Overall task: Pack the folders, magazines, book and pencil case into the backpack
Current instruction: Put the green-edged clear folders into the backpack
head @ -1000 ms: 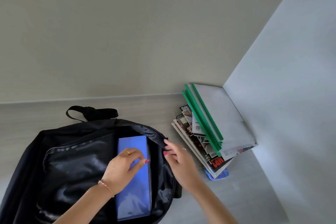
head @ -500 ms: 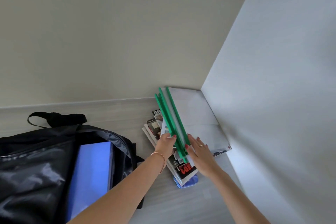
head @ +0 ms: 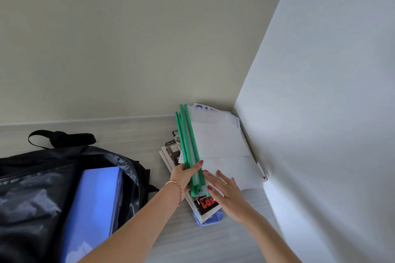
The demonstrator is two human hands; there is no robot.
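Left hand (head: pixel 184 174) gripping the green spines of the folders (head: pixel 215 149) atop the magazines (head: pixel 171 152) at the far-right tabletop (head: pixel 128 132) corner, right hand (head: pixel 224 190) flat and open on them, backpack (head: pixel 42 188) open at left.

Hands jump from the bag to the stack

A second ago both hands were at the backpack's opening; now the left hand (head: pixel 185 174) wraps around the green spines of the folders (head: pixel 215 147), and the right hand (head: pixel 224 191) lies flat on their clear covers (fingers spread), with the spine edge tipped up off the magazines (head: pixel 171 152).
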